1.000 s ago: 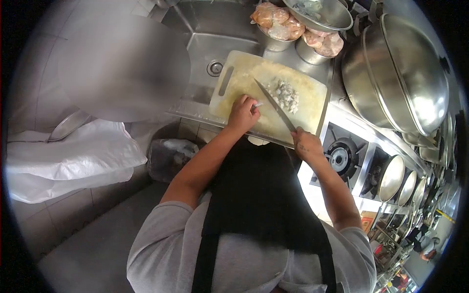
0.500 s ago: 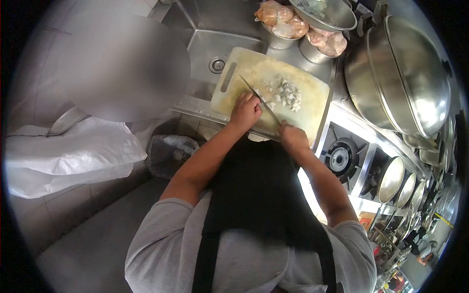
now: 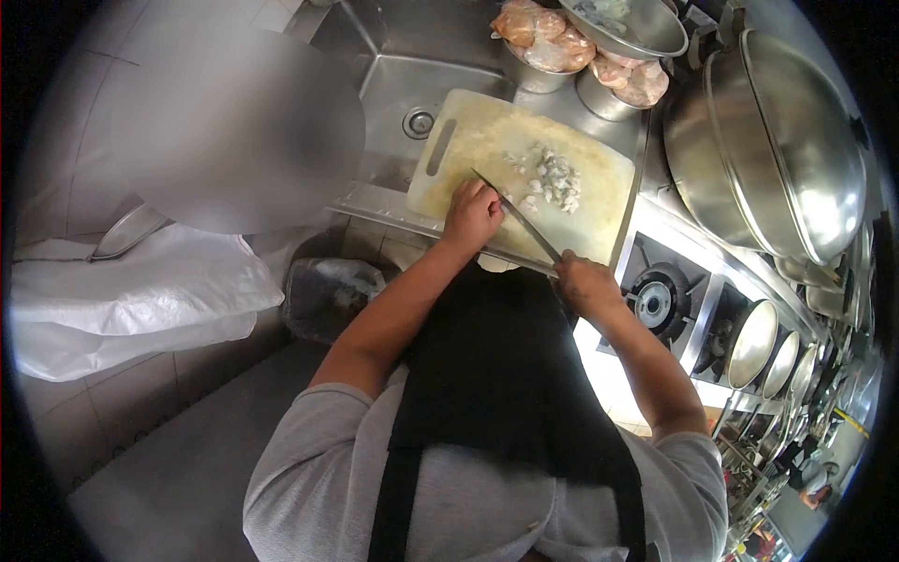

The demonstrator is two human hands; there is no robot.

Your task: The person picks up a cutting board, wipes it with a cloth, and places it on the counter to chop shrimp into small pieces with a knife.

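A yellowed white cutting board [image 3: 520,126] lies over the edge of the sink. Gripped by the handle in my right hand [image 3: 587,284], a long knife [image 3: 529,225] slants across the board, its tip pointing up and left. My left hand [image 3: 474,214] rests on the board with its fingers curled beside the blade; whatever is under the fingertips is hidden. Small chopped pale-grey pieces of food [image 3: 559,181] form a pile right of the blade, with a few loose bits close to the knife.
The sink [image 3: 389,98] is left of the board. Behind it stand bowls of bagged meat [image 3: 543,42] and a metal bowl [image 3: 637,33]. Large steel pots [image 3: 758,150], a gas burner [image 3: 655,300] and pans [image 3: 752,345] lie to the right.
My right hand has drawn the knife back, down and to the right, so its tip sits nearer my left hand. My left hand has barely moved.
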